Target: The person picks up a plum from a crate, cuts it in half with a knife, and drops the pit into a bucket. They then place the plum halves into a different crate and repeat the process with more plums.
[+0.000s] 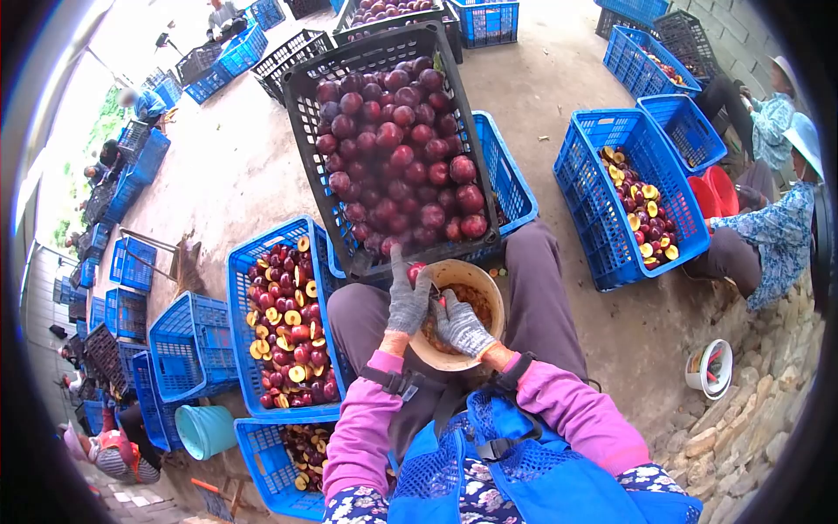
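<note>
Both my hands wear grey knitted gloves and meet over a beige bucket [493,301] between my knees. My left hand [408,301] is closed on a dark red plum [416,272], with one finger stretched upward. My right hand [461,323] is wrapped round a small tool with a red part, mostly hidden by the fingers; its tip is at the plum. Brown, wet-looking bits lie in the bucket. Just beyond my hands, a black crate [301,148] full of whole plums rests tilted on a blue crate [511,175].
A blue crate of halved plums [236,336] stands left of my knee, another [572,188] to the right. Two seated people [772,244] are at the right edge. A teal bucket [203,431], a white bucket [709,367] and stacked crates stand around.
</note>
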`<state>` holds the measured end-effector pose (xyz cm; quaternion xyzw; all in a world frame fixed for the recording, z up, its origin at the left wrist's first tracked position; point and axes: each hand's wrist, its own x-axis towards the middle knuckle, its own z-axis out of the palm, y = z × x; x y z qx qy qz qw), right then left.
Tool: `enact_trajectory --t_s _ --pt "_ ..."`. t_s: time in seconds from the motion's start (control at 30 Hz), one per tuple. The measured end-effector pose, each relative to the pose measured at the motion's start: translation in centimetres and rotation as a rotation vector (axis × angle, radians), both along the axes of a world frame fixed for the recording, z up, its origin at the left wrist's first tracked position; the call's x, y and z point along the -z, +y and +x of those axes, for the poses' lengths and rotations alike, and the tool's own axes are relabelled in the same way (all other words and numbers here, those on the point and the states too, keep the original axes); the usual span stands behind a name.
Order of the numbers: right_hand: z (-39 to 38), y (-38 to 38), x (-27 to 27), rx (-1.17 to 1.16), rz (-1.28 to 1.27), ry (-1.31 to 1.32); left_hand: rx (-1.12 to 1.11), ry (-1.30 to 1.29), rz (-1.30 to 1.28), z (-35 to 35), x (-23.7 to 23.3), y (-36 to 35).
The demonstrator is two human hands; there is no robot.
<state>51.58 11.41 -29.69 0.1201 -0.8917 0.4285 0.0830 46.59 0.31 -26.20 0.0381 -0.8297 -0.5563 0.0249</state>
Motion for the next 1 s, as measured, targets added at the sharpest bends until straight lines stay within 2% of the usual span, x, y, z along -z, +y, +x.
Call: enact_trajectory --t_s 0.03,0.1,0.17,0.23,0.27,0.3,0.37,0.43,0.5,0.57,0.63,0.67,0.73,0.77,0.83,0.9,0.93,0.97,1.0 --pt "-0.1 0.0 0.2 0.003 -0.002 0.003 0.003 0.003 -0.002 -0.3 1.1 -0.2" --pt "0.0 -0.3 0.2 0.046 -0.068 -0.138 -0.194 -0.395 1.211 -0.6 2.2 -0.6" --pt "0.3 -0.6 -0.1 0.033 -0.037 -0.208 -0.248 -0.441 1.189 -0.1 2.1 -0.7" --pt "0.4 -0.7 0.1 0.027 -0.034 -0.251 -0.225 -0.27 0.901 0.1 2.2 -0.6" --pt "0.4 -0.6 0.2 0.029 -0.033 -0.253 -0.222 -0.185 0.588 0.1 2.2 -0.6" --pt "0.4 -0.3 0.3 0.007 -0.028 -0.164 -0.216 -0.186 0.589 0.1 1.6 -0.6" --pt "0.5 -0.1 0.3 -0.02 -0.026 -0.074 0.058 -0.112 -0.058 0.2 0.2 -1.5" --pt "0.8 0.0 0.7 -0.003 -0.044 0.108 0.12 -0.102 -0.068 -0.1 0.3 -2.2" --pt "0.8 0.1 1.5 -0.02 -0.04 0.138 0.24 0.066 -0.108 -0.3 0.1 -2.6" --pt "0.6 0.0 2.4 -0.047 -0.039 0.168 0.273 0.024 -0.122 -0.7 -0.4 -2.9" --pt "0.3 0.1 3.0 -0.117 0.264 0.414 0.306 -0.018 -0.133 -0.7 -1.0 -3.2" --pt "0.5 0.1 3.2 -0.117 0.265 0.414 0.351 -0.018 -0.172 -0.8 -1.3 -3.4" --pt "0.8 0.0 2.4 -0.075 0.093 0.086 0.402 -0.015 -0.211 -1.0 -1.9 -3.9" --pt "0.7 0.3 2.0 -0.069 0.095 0.091 0.456 -0.024 -0.206 -1.0 -2.4 -4.3" --pt "1.0 0.7 -0.6 -0.171 0.012 -0.167 0.502 -0.032 -0.206 -0.9 -2.7 -5.4" --pt "1.0 1.2 -1.2 -0.147 0.012 -0.245 0.637 0.269 -0.597 -0.9 -2.6 -6.3" --pt "1.1 1.8 -1.6 -0.165 0.01 -0.294 0.648 0.227 -0.665 -0.6 -3.2 -6.6" --pt "1.0 2.5 -2.1 -0.182 0.008 -0.342 0.644 0.23 -0.664 -0.7 -2.8 -7.1" --pt "0.7 3.1 -2.9 -0.15 0.039 -0.317 0.52 0.071 -0.506 -0.8 -2.5 -7.5"
